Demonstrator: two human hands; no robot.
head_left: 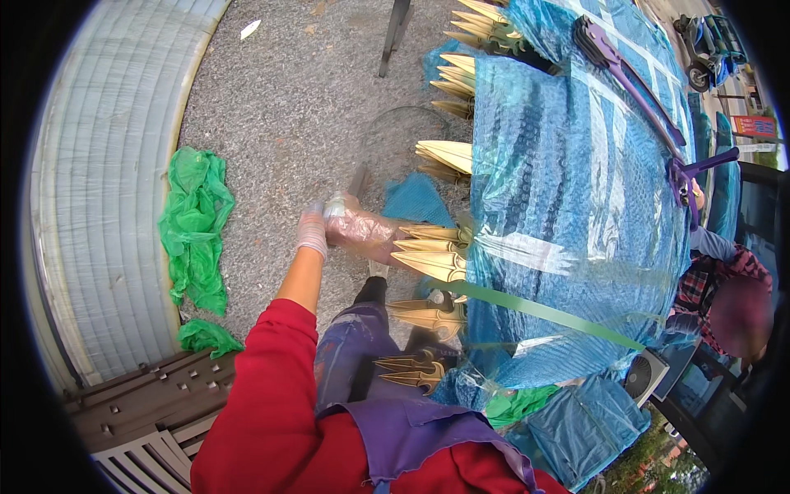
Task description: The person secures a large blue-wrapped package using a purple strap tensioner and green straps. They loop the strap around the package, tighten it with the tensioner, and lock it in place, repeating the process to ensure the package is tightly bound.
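My left hand [313,226], in a whitish glove, is closed on the end of a crinkled, pinkish see-through plastic roll [362,229]. The roll's other end reaches toward the gold spear-shaped tips [429,263] of a large bundle wrapped in blue bubble wrap [559,198]. Several rows of such tips stick out of the bundle's left side. Across the wrap's near part runs a flat green strap [543,309]. My right hand does not show; only the red sleeve on that side appears at the lower edge.
Another person in a checked shirt [728,276] is at the bundle's right side, beside a long purple tool [634,86]. Crumpled green plastic [197,222] lies by a pale wrapped stack [115,165] at left. Brown slatted panels [156,395] lie lower left. A scooter [708,49] stands far right.
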